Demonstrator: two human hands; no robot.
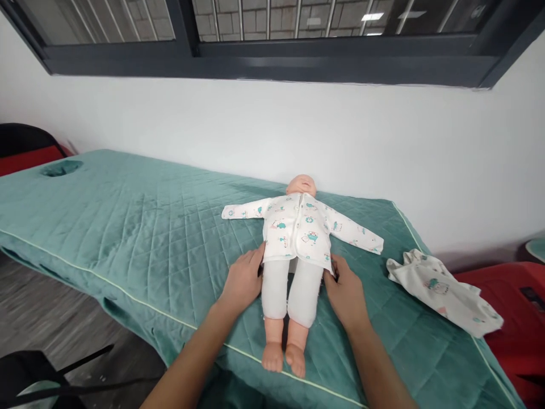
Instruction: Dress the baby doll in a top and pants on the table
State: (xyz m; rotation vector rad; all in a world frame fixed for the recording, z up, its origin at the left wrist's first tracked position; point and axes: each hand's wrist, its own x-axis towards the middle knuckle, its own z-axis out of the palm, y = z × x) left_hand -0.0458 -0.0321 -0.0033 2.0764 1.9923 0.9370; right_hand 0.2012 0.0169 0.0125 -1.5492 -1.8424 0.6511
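A baby doll [273, 355] lies on its back, feet toward me, on a green quilted bed cover [187, 250]. It wears a white patterned baby shirt [297, 227], fastened down the front, with both sleeves spread out sideways. The legs are white down to the ankles, and the feet are bare. At the shirt's lower left corner, my left hand [243, 279] pinches the hem, its fingertips partly hidden. My right hand [347, 292] grips the hem's lower right corner between thumb and curled fingers. Crumpled matching cloth [445, 289] lies to the right, near the bed's edge.
Behind the bed rises a white wall [170, 125] with a dark-framed window [332, 62] above. Red plastic furniture [511, 307] stands at the right, and a red and black chair [29, 150] at the far left. The cover has a round hole [62, 168].
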